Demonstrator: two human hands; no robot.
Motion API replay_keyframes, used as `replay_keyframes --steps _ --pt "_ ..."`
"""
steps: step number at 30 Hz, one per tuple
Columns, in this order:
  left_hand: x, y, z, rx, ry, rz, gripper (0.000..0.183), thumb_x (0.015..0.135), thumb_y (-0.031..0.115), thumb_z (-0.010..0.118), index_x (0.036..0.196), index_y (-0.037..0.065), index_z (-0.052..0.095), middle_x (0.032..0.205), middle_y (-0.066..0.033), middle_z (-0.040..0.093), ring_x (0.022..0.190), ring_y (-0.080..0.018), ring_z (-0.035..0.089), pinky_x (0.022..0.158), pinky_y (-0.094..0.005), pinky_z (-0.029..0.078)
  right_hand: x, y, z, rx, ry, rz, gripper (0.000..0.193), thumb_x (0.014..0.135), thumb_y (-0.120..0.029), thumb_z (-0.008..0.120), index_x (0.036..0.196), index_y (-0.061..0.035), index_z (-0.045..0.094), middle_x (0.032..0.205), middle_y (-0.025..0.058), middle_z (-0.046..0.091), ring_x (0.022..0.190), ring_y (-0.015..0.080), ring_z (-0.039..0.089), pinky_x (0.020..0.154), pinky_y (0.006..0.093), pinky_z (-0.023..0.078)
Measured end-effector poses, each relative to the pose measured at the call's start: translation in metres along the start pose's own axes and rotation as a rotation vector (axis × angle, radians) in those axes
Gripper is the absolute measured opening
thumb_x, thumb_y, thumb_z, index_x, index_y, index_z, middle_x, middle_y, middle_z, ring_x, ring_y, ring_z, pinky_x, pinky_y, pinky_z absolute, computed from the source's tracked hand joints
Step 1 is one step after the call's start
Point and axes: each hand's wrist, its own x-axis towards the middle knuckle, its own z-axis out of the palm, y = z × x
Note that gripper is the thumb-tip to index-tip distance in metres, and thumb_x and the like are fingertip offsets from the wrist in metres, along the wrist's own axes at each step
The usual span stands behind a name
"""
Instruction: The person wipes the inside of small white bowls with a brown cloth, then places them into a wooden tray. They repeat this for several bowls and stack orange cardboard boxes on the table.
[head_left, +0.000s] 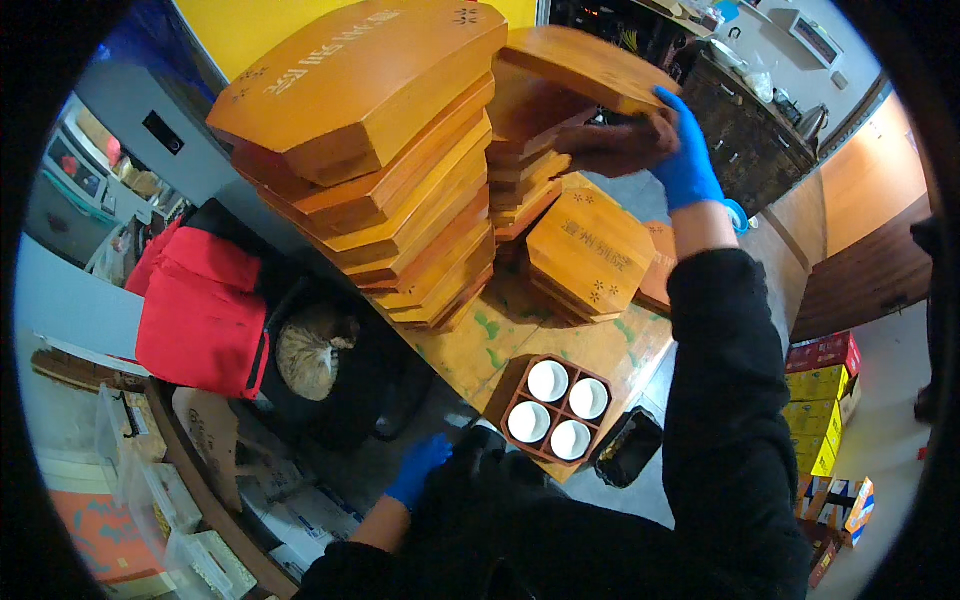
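My right hand, in a blue glove, reaches to the back and grips the edge of an orange-brown wooden box lid. Bunched under the lid in the same hand is a brown cloth. The lid tops a stack of wooden boxes, partly hidden by the cloth. Low near my body is my gloved left hand, its fingers loosely extended and nothing visible in them. A divided octagonal tray with several white cups sits at the table's near end.
A taller stack of octagonal boxes stands left, with lower lids on the table. A black container lies right of the tray. A cat curls beside a red cloth. Coloured cartons are stacked right.
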Motion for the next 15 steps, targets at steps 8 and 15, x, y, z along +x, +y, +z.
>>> replay_keyframes --steps 8,15 --pt "0.039 0.112 -0.108 -0.626 0.396 0.166 0.019 0.087 0.015 0.053 0.100 0.004 0.061 0.096 -0.0137 0.061 0.084 -0.0250 0.061 0.070 -0.0325 0.048 -0.223 -0.035 -0.203 0.088 0.240 0.228 0.047 0.086 -0.026 0.048 0.123 0.0026 0.044 0.120 0.0180 0.051 0.110 0.0270 0.051 0.093 0.0397 0.042" --pt "0.203 0.305 -0.320 0.256 0.865 0.768 0.026 0.083 0.018 0.056 0.105 0.004 0.055 0.101 -0.0184 0.055 0.094 -0.0345 0.053 0.079 -0.0391 0.043 -0.436 0.058 -0.199 0.310 0.505 0.553 0.053 0.077 -0.023 0.061 0.121 0.0024 0.046 0.118 0.0150 0.053 0.105 0.0276 0.054 0.089 0.0396 0.044"
